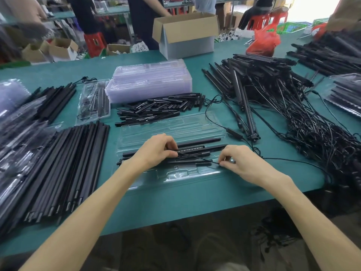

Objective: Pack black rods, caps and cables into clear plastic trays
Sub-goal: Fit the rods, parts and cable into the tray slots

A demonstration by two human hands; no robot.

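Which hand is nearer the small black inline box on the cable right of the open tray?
Right. The right hand is just camera-side of the inline box; the left hand is over the rods in the tray, farther left. Both pinch a thin cable.

I see an open cardboard box (pixel 185 28) upper centre on the green bench (pixel 166 202), a red bag (pixel 263 42) right of it.

You are working on a matt green table covering (pixel 175 202). The tray (pixel 175 176) before you is showing clear, glossy plastic, catching glare. Its rods (pixel 197 141) are looking smooth and matt black; the cable (pixel 281 158) is looking dull and rubbery. The box (pixel 185 28) behind is showing plain brown cardboard.
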